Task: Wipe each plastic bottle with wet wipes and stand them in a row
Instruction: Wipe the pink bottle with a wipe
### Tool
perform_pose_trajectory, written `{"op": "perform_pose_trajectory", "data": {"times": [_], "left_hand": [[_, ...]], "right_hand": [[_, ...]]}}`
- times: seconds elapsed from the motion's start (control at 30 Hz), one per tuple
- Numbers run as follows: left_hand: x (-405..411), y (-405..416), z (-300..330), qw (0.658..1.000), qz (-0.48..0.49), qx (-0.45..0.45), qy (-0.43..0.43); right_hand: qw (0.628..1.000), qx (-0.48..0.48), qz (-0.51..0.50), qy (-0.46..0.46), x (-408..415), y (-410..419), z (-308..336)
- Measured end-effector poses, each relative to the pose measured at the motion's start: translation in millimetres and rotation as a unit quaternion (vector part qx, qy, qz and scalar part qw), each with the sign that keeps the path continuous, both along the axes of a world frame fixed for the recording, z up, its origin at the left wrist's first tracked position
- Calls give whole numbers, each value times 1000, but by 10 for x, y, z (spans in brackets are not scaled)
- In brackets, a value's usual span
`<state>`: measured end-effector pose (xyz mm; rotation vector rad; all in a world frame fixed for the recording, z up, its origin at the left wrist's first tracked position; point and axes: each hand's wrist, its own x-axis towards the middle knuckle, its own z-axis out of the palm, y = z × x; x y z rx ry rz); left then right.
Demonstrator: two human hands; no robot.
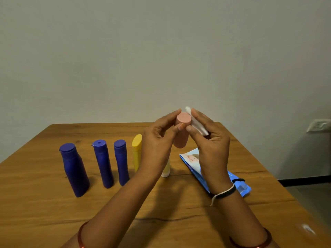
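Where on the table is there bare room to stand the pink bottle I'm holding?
Bare wood shows between the pale yellow bottle and the wipes pack, a narrow gap. Wider room lies left of the big blue bottle, toward the table edge, and along the near edge in front of the row. The stretch from the blue bottles to the yellow bottle is crowded.

Left hand [157, 140] holds pink bottle [181, 129]; right hand [209, 140] presses white wipe [196, 122] against its side.
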<state>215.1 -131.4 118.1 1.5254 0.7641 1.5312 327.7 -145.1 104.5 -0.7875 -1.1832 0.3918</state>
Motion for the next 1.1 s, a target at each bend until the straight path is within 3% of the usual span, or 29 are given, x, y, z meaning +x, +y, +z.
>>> {"op": "perform_pose_trajectory", "data": {"times": [0.33, 0.53, 0.67, 0.77, 0.9, 0.97, 1.1], "left_hand": [[-39, 54, -16, 997, -54, -20, 52], [-2, 62, -20, 998, -44, -25, 43], [20, 70, -44, 1000, -16, -2, 24], [33, 62, -48, 997, 26, 31, 67], [59, 46, -53, 988, 51, 69, 125], [61, 49, -51, 987, 53, 81, 125], [20, 71, -33, 989, 66, 91, 100]], "right_hand": [[991, -83, 105, -30, 193, 13, 90], [994, -67, 42, -69, 266, -28, 74], [992, -75, 56, -88, 385, -36, 109], [993, -37, 7, -116, 460, -41, 173], [965, 17, -17, -262, 359, -20, 147], [949, 41, -25, -313, 332, -6, 106], [937, 96, -53, -331, 408, 12, 55]]}}
